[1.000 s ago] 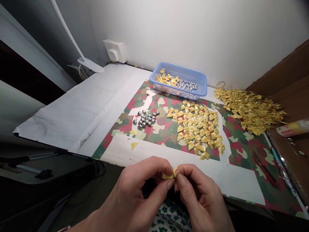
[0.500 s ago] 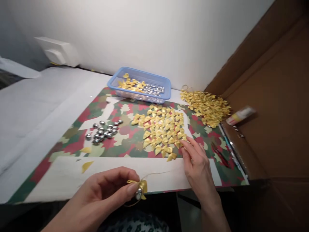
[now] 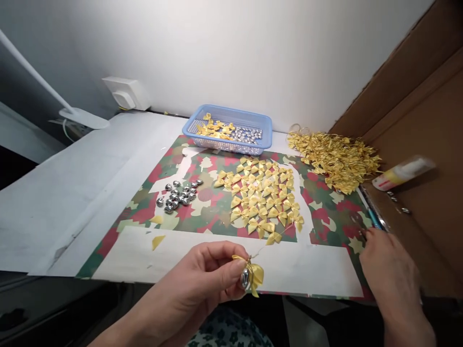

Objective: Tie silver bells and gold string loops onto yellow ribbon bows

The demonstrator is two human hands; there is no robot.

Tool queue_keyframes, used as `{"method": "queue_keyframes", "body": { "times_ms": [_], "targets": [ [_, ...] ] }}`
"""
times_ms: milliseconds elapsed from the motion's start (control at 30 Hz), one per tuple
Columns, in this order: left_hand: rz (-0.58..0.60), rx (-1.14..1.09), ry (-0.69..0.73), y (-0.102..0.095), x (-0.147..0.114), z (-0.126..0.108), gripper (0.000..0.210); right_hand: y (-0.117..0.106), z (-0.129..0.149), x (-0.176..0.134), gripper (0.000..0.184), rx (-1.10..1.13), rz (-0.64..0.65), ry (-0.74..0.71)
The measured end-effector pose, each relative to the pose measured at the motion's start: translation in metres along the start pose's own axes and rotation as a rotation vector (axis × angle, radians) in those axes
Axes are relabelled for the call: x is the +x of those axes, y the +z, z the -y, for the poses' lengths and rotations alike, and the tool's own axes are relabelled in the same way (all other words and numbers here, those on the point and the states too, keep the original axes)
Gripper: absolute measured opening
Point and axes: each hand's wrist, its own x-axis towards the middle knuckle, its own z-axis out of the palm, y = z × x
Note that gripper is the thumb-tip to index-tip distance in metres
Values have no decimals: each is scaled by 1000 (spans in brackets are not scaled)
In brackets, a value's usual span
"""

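My left hand (image 3: 213,274) pinches a yellow ribbon bow (image 3: 256,274) with a shiny silver bell-like bead (image 3: 245,278) on it. A thin cord (image 3: 257,252) trails from the top of the bow toward the bows on the mat. At the right edge of the mat, my right hand (image 3: 390,270) has its fingers closed on small pliers (image 3: 358,222); only their blurred dark end shows, and the hand covers the handles. Rows of yellow bows (image 3: 265,193) lie between the hands, farther back. Left of them is a cluster of silver beads (image 3: 179,195).
A blue basket (image 3: 267,132) with bows and silver beads stands against the wall. Behind on the right is a heap of gold-yellow bows (image 3: 336,159), near a white bottle (image 3: 401,174) and a cardboard wall (image 3: 427,111). Yellow scraps (image 3: 157,242) lie on the white paper strip (image 3: 133,260).
My right hand has left the rows of bows and moved right to the red-handled pliers. My left hand still holds the bow and bead. The view has turned left.
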Motion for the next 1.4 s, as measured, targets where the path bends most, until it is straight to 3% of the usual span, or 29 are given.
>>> {"method": "queue_keyframes", "body": {
  "times_ms": [100,167,200,233,300,367,533,767,1000,1200,1400],
  "targets": [
    [22,14,0,-7,3,1,21,-16,28,-23,45,235,79,20],
    [65,33,-1,-12,5,2,19,-28,56,-47,42,727,434,-56],
    [85,42,3,-15,5,2,17,-34,71,-58,39,873,569,-167],
    [101,49,8,-17,5,2,16,-39,86,-69,36,944,584,-283],
    [118,64,11,-21,4,2,16,-47,110,-83,24,943,505,-404],
    [122,69,-9,-24,1,2,17,-51,125,-87,25,890,456,-513],
    [113,51,-34,-29,-2,1,17,-51,134,-77,31,792,466,-732],
    [115,28,-49,-33,-2,3,19,-47,140,-80,28,726,314,-768],
    [141,-10,-62,-30,-1,6,16,-46,138,-80,26,733,412,-779],
    [117,-32,-85,-34,-3,7,18,-38,141,-87,27,774,394,-726],
    [121,-46,-95,-34,1,7,21,-37,141,-87,26,821,531,-707]
  ]
}}
